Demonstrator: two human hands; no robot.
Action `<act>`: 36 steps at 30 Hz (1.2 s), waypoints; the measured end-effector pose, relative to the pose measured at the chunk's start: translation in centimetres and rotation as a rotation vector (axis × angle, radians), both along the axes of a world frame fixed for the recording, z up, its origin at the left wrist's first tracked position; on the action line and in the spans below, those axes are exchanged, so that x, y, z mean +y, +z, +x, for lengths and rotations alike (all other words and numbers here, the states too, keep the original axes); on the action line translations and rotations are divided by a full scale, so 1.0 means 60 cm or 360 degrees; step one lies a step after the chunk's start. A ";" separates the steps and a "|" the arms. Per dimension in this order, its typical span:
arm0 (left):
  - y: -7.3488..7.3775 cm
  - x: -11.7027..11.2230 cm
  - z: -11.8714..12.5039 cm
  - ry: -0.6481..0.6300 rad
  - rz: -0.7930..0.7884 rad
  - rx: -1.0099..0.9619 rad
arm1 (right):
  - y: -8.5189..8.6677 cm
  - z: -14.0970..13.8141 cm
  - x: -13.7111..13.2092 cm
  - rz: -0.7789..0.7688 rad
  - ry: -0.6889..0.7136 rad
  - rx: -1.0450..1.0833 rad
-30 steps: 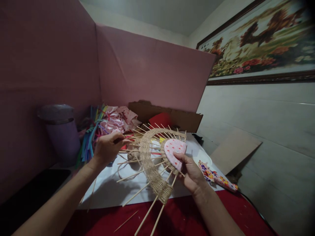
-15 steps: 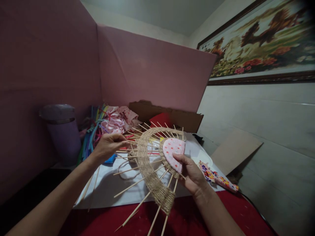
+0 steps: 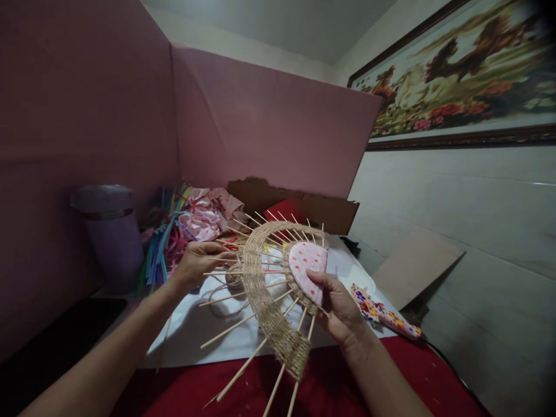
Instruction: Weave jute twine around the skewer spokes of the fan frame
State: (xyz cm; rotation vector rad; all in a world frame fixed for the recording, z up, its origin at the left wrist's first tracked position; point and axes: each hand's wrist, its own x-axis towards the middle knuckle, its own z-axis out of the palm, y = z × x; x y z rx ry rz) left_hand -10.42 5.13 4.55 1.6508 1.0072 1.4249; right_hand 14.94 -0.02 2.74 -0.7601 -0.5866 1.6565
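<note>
"Frame (image 3: 254, 272), woven: where is it, what grips it?"

"Above the white tabletop (image 3: 182, 350); your right hand (image 3: 341, 307) clamps its spotted pad (image 3: 302, 263). Whether your left hand (image 3: 204, 263) pinches the sticks (image 3: 242, 370), I cannot tell."

"Handling?"

"Probably light, springy; thin sticks may snap, so hold the pad."

Half-round fan (image 3: 252, 263), held mid-air: pink red-dotted cloth patch (image 3: 304, 259) at hub, thin sticks (image 3: 228, 330) radiating, tan twine band (image 3: 273, 325) woven across them, stick tips bare.

No txt legible; tiny marks (image 3: 362, 83) on framed pic (image 3: 460, 75) too sm. to read.
</note>
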 end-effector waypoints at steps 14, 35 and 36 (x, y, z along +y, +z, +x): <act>-0.009 -0.002 0.012 -0.0030 -0.0154 -0.0019 | -0.004 0.000 0.001 0.0053 0.0041 -0.0004; -0.051 -0.003 0.039 -0.0100 0.0036 0.0164 | -0.001 0.000 -0.001 0.0109 -0.0108 0.0331; -0.048 -0.007 0.042 -0.0098 0.0046 0.0185 | 0.000 0.000 -0.002 0.0117 -0.0103 0.0344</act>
